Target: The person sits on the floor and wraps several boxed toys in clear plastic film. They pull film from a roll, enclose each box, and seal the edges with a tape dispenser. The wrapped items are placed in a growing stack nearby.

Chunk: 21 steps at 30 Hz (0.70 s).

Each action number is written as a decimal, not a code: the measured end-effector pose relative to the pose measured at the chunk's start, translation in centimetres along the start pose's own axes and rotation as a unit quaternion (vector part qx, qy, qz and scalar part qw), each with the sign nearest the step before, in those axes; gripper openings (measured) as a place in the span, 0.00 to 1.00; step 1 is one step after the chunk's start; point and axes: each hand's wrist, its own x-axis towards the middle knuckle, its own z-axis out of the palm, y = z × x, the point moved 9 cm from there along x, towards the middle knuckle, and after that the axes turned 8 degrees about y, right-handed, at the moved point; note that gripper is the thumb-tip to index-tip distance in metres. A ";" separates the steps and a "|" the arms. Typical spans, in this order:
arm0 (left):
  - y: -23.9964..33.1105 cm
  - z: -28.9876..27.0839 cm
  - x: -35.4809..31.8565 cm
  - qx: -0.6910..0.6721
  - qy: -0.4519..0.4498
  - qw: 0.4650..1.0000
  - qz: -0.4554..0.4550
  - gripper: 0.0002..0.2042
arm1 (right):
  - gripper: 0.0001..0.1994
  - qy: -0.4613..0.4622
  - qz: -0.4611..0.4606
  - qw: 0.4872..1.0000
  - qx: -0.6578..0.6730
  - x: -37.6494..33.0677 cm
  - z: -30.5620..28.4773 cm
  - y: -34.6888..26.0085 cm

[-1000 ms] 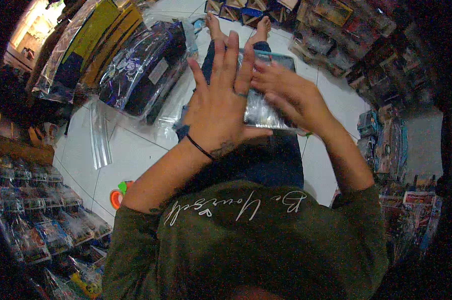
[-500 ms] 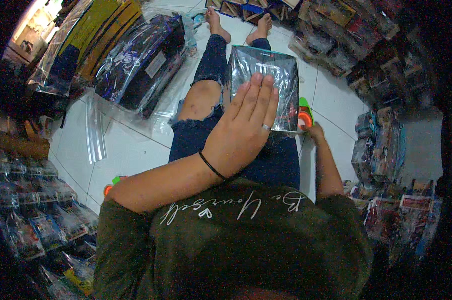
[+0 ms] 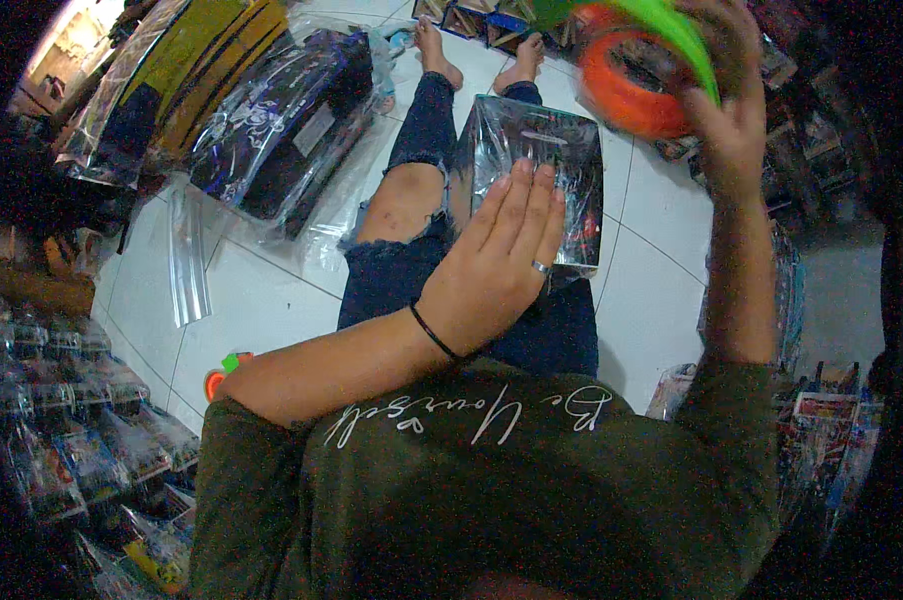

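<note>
On my lap, I have my left hand [image 3: 501, 265] lying flat and open, fingers together and stretched out, palm pressed down on a shiny clear plastic packet [image 3: 541, 165]; it grips nothing, it only weighs the packet down against my right thigh; the packet lies across my torn dark jeans [image 3: 421, 270], its far end reaching toward my knees; a thin black band circles that wrist and a ring sits on one finger. Up at the far right of the view, I hold my right hand [image 3: 731, 110] raised well above the lap, fingers curled shut around a tape dispenser [image 3: 641, 70] with an orange roll and a green frame; the dispenser is blurred. Out on the white tiled floor [image 3: 261, 320], a strip of clear plastic sleeves [image 3: 186, 260] lies to my left; beyond it, near the far left corner, lean several large wrapped bags [image 3: 271, 120]; a small orange and green thing [image 3: 221, 375] sits just beside my left elbow.
</note>
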 end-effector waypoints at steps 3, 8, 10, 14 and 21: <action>0.1 0.1 -0.4 -0.054 -0.001 0.999 0.000 0.23 | 0.17 -0.382 -0.273 0.876 -0.112 -0.4 11.7 -9.4; -0.1 0.2 -0.7 -0.083 0.026 0.996 -0.015 0.25 | 0.12 -0.755 -0.047 0.627 -0.187 -1.9 18.3 -11.2; -0.3 0.4 -0.7 -0.092 0.027 0.995 -0.022 0.25 | 0.11 -0.783 -0.029 0.576 -0.235 -2.1 19.1 -10.8; 0.0 0.0 -0.8 -0.058 0.029 0.998 0.011 0.23 | 0.10 -0.675 -0.198 0.668 -0.244 -2.1 17.3 -9.9; 0.1 -0.9 -1.3 -0.004 0.031 0.998 0.062 0.20 | 0.26 -0.454 -0.208 0.814 -0.296 -3.4 2.8 -6.8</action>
